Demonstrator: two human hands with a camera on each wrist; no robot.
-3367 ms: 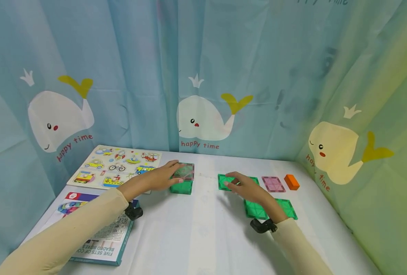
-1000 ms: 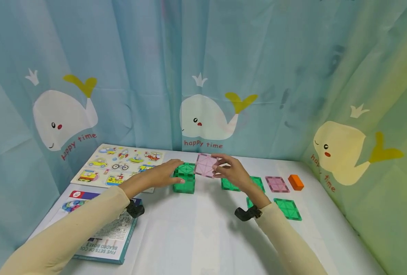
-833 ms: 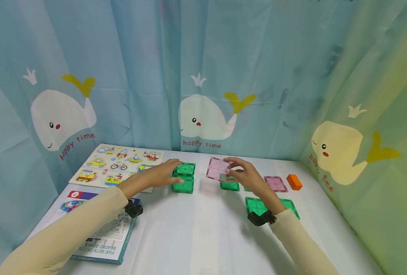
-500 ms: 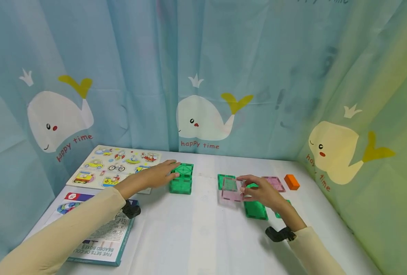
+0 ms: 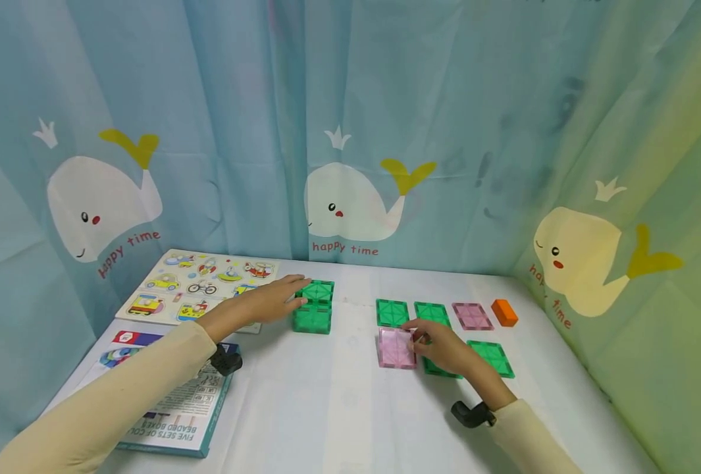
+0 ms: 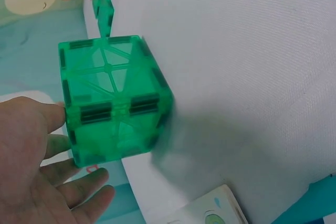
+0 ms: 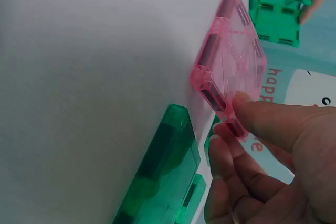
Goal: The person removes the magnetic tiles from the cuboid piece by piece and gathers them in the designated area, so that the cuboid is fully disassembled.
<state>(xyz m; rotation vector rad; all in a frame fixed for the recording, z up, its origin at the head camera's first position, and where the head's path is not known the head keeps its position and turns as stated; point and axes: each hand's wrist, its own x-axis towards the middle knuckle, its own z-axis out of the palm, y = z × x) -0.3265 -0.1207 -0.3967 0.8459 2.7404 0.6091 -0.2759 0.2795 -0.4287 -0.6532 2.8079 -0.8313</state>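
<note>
My right hand (image 5: 445, 345) pinches a pink magnetic tile (image 5: 395, 349) by its right edge, thumb on one face and fingers under the other. The tile is low over the table, just in front of a flat green magnetic tile (image 5: 392, 313); whether it touches the table I cannot tell. Further left, a green box of magnetic tiles (image 5: 312, 319) stands on the table. Beside it is my left hand (image 5: 267, 303), its fingers extended and loosely spread. In the left wrist view its fingertips meet the near edge of the green box (image 6: 113, 85).
More green tiles (image 5: 491, 359) and another pink tile (image 5: 472, 316) lie to the right, with an orange block (image 5: 505, 313) beyond them. A vehicle puzzle board (image 5: 208, 276) and a boxed set (image 5: 172, 421) occupy the left side. A whale-print curtain (image 5: 237, 164) closes off the back.
The pink tile, earlier at the top of the green box, has been carried right and down toward me by my right hand. My left hand stays by the green box.
</note>
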